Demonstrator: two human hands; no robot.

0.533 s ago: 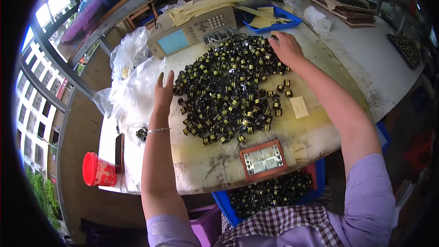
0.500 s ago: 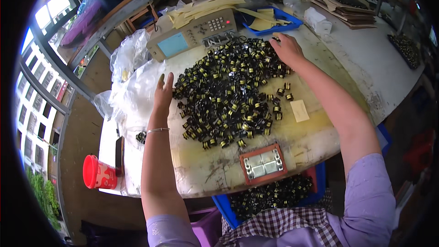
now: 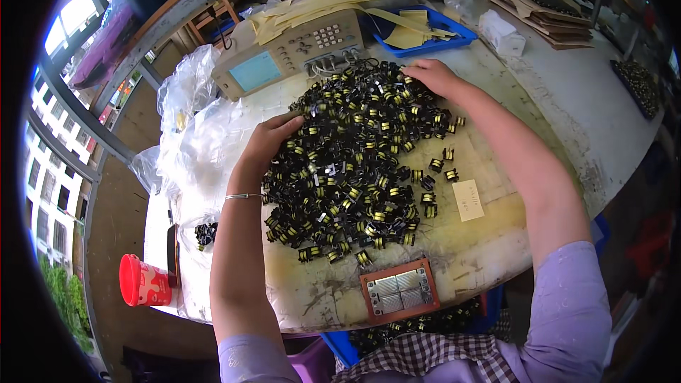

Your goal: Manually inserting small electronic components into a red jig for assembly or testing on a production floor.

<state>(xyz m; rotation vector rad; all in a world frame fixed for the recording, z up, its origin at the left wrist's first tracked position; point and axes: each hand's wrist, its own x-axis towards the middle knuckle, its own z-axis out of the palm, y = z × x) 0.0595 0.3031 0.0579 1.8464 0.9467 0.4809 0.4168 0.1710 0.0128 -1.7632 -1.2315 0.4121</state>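
A wide heap of small black coil bobbins with yellow windings [image 3: 340, 163] covers the middle of the table. My left hand [image 3: 275, 136] lies against the heap's left edge, thumb and fingers stretched toward the parts, partly over them. At the far right edge of the heap my right hand [image 3: 436, 76] reaches in with fingers extended to the left; its fingertips touch or nearly touch the parts. Neither hand visibly holds a part. Several loose bobbins [image 3: 435, 165] lie just right of the heap. Near the front edge sits a reddish-brown fixture with metal plates [image 3: 401, 291].
A beige bench meter [image 3: 284, 57] stands behind the heap, with yellow paper strips on top. Clear plastic bags [image 3: 195, 145] lie left, above a red bucket [image 3: 145, 282]. A blue tray [image 3: 425, 42] stands behind right, a paper slip [image 3: 467, 200] nearer. Cardboard sheets [image 3: 543, 18] are stacked far right.
My left hand has turned inward from upright beside the heap onto its left edge. My right hand has lowered to the heap's far edge. The view has shifted slightly.
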